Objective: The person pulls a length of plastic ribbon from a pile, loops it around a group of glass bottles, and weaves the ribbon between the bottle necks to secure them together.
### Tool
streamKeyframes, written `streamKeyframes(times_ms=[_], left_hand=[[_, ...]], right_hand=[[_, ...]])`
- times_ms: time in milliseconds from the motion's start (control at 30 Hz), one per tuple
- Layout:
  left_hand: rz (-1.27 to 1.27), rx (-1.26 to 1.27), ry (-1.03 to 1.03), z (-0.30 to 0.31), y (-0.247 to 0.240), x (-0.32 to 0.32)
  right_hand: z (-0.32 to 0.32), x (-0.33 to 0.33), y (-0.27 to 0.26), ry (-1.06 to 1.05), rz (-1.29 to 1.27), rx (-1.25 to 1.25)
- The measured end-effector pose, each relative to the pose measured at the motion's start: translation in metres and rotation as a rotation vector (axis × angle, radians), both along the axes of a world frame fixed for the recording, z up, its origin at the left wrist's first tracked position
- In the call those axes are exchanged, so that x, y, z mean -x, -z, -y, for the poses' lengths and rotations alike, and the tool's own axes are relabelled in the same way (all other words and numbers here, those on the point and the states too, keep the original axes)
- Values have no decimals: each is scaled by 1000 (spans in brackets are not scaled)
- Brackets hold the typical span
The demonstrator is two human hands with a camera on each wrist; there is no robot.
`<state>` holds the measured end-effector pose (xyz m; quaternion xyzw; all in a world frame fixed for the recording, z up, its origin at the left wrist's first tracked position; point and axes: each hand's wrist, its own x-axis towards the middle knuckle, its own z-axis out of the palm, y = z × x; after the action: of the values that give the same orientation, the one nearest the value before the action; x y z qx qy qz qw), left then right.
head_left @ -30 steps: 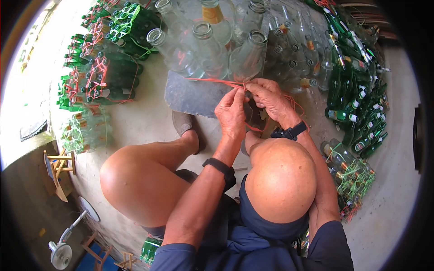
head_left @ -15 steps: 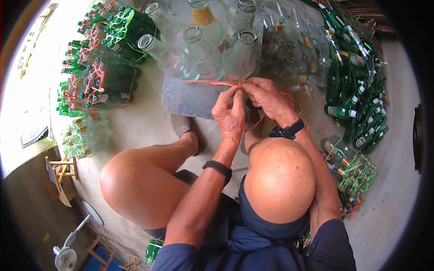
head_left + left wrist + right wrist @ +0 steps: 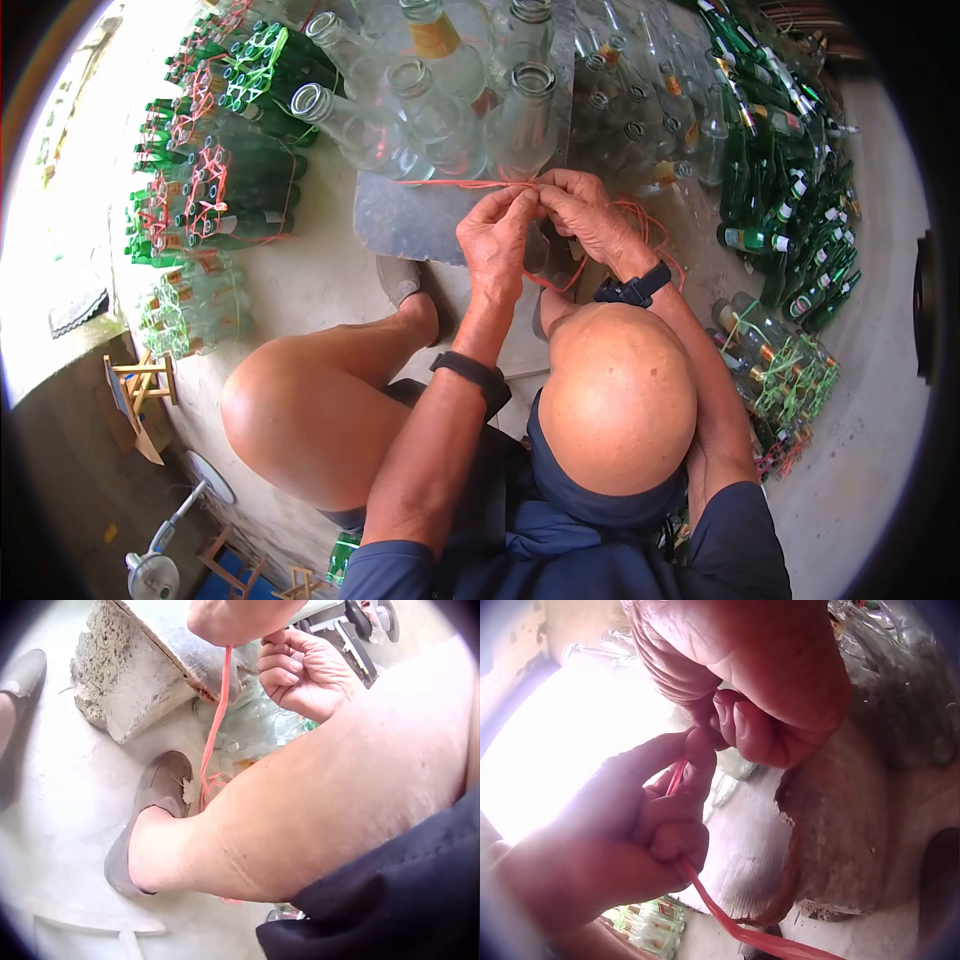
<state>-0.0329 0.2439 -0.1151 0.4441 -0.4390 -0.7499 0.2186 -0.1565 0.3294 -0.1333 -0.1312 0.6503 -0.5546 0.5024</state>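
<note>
Red plastic string (image 3: 470, 184) runs along the near base of a group of clear glass bottles (image 3: 430, 125) on a grey slab (image 3: 400, 225). The left hand (image 3: 492, 240) pinches the string between thumb and fingers. Touching it at the fingertips, the right hand (image 3: 590, 218) pinches the string at the same spot. In the right wrist view a red strand (image 3: 727, 922) hangs from the curled fingers of the left hand (image 3: 630, 825), and the right hand (image 3: 757, 667) is above. Between the fingertips, the string's exact form is hidden.
Bundled green bottles (image 3: 240, 190) stand at the left, and loose green bottles (image 3: 760, 180) lie at the right. More clear bottles (image 3: 650, 120) are right of the slab. Loose red string (image 3: 650, 225) trails beside the right wrist. A fan (image 3: 153, 575) is at lower left.
The bottles and slab have shifted left and slightly down in the head view. The left hand has moved slightly left, its fingers drawn closer to the right hand's, both still pinching the string.
</note>
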Motion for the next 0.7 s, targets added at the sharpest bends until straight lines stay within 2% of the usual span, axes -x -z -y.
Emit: streamKeyframes(times_ms=[233, 533, 633, 700], left_hand=[[88, -180, -5, 6, 0, 2], [140, -170, 29, 8, -3, 3], [136, -117, 16, 9, -3, 4], [154, -112, 21, 11, -3, 5]], right_hand=[[1, 0, 0, 1, -11, -24], [-1, -1, 0, 12, -53, -4], [0, -1, 0, 5, -111, -9], [2, -3, 0, 17, -239, -1]])
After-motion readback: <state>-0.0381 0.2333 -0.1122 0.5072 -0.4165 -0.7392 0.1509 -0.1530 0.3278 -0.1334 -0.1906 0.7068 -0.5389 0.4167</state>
